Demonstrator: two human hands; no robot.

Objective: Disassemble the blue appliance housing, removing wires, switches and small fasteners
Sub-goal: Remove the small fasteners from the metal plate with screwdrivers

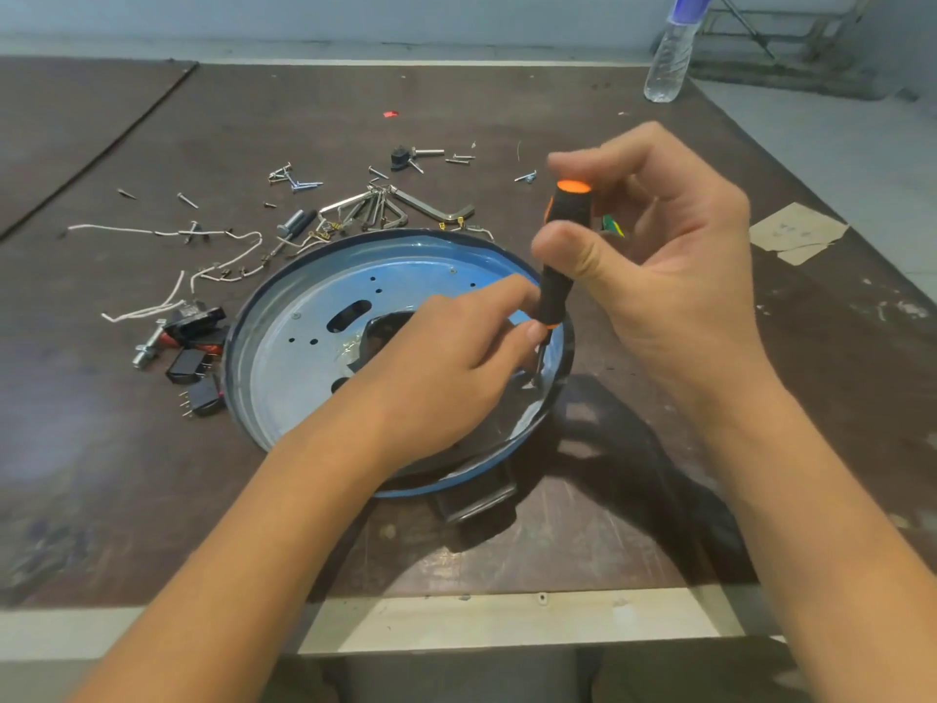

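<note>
Blue round housing [284, 357], shallow, pale inside.

Surface [152, 474]: dark brown board, scuffed, with a pale strip [456, 621] along the near edge. A clear plastic bottle [669, 58] with a blue label stands at the far right corner. Torn tan cardboard scrap [796, 230] lies flat near the right edge. Small red fragment [390, 114] at far centre. Grey metal frame [776, 27] beyond the bottle.
</note>
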